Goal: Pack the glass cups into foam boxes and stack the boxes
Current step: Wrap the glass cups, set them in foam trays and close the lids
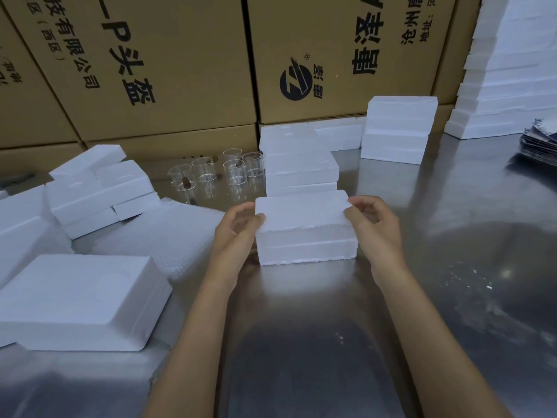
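Closed foam box [304,227] at mid-bench, clamped at its ends: left hand [236,227] gripping the left end, right hand [372,220] pinching the right top edge. Glass cups [220,173] near the back edge, beside stacked boxes [298,164]. Steel bench [452,236].

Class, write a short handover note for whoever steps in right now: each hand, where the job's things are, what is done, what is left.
Left hand and right hand grip the ends of a closed foam box on the metal table.
Five loose glass cups stand behind it, left of a foam box stack.
Done: this box is closed.
Left: stack it, then pack the cups.
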Tool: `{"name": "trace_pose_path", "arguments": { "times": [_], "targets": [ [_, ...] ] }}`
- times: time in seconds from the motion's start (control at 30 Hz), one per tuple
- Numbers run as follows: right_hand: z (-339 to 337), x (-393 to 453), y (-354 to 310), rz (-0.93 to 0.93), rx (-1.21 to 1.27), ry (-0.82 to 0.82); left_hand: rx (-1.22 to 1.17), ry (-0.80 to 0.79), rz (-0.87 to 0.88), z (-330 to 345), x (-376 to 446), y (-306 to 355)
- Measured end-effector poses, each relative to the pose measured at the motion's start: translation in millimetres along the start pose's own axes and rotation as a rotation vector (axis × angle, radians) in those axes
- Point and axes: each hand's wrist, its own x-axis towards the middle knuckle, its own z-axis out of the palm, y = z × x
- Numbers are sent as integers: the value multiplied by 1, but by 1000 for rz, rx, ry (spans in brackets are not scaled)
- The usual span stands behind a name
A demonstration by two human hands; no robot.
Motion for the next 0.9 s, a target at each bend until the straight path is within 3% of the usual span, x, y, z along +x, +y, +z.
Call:
{"name": "trace_pose_path", "arguments": {
  "times": [0.3,0.5,0.67,0.9],
  "targets": [
    [-1,2,4,-152,-132,-24,177,64,191,10,-1,-6],
    [-14,4,7,-102,-467,-382,386,-183,177,-2,4,-14],
    [-5,0,17,-281,-662,-194,577,-114,289,1,4,-21],
    [2,4,23,-315,-837,-121,666,-66,352,13,11,-27]
  ]
}}
